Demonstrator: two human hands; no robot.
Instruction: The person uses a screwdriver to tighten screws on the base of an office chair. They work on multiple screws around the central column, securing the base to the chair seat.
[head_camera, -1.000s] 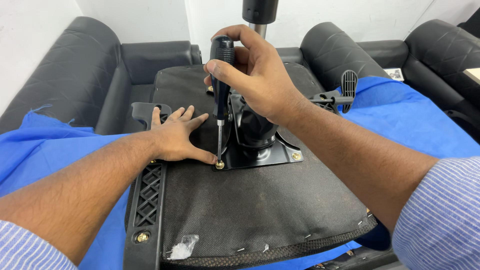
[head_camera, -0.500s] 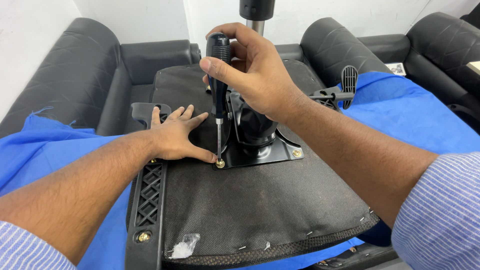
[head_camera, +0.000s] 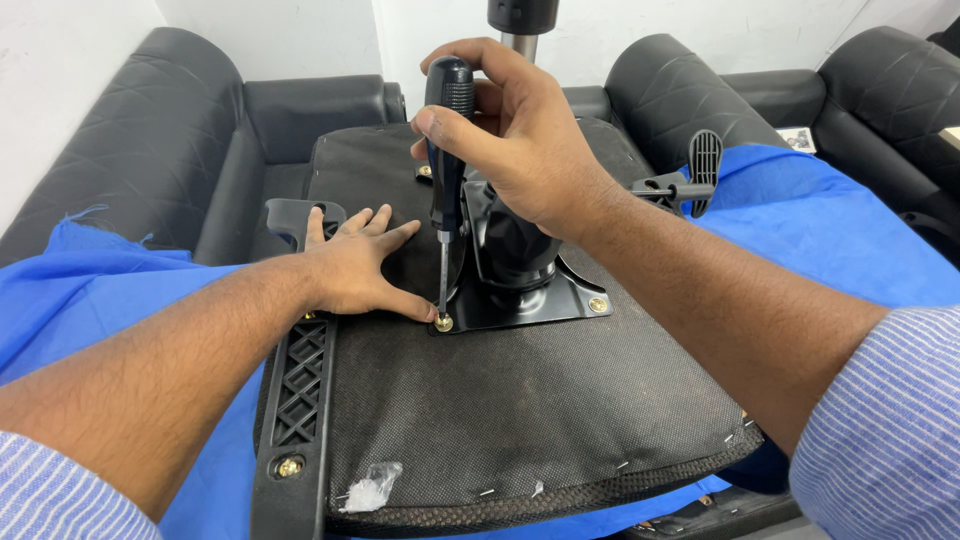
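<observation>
On one upturned seat (head_camera: 520, 400), right hand (head_camera: 520, 150) fingers clamp one screwdriver (head_camera: 447, 170); left hand (head_camera: 355, 268) fingers spread flat.

Black leather sofa (head_camera: 150, 170), blue cloth (head_camera: 800, 230) spread over it, upturned chair seat (head_camera: 500, 420) lying on cloth

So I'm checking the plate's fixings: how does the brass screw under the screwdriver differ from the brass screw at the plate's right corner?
The screw under the screwdriver sits at the near left corner of the black plate; the right corner screw sits at the other near corner. The first has the screwdriver tip standing in it, gripped by the right hand, with the left hand thumb beside it; the second is bare and untouched. Both are round, brass-coloured heads.
</observation>
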